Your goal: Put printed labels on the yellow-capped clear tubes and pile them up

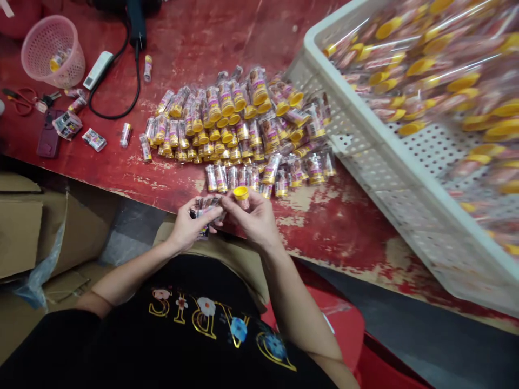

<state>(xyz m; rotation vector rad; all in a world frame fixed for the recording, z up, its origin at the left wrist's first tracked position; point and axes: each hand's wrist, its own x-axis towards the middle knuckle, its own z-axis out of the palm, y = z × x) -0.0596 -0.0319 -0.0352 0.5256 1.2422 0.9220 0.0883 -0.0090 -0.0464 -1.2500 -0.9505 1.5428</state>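
Observation:
My left hand (pixel 190 222) is closed around several small printed plastic packets (pixel 203 204), partly hidden by the fingers. In my right hand (pixel 256 220) is a small tube with a yellow cap (pixel 240 193), held upright between thumb and fingers at the table's front edge. The two hands almost touch. Just beyond them lies a large pile of similar yellow-capped tubes (pixel 227 119) in clear wrapping, stacked several deep, with a shorter row (pixel 232 178) nearest me.
A white perforated crate (pixel 365 173) holding many yellow-capped tubes stands at the right. On the left are a pink basket (pixel 73 62), red-handled scissors (pixel 26 102), keys (pixel 52 98), a purple phone case (pixel 49 135) and a black cable (pixel 135 92). Cardboard boxes (pixel 81 227) sit below the table.

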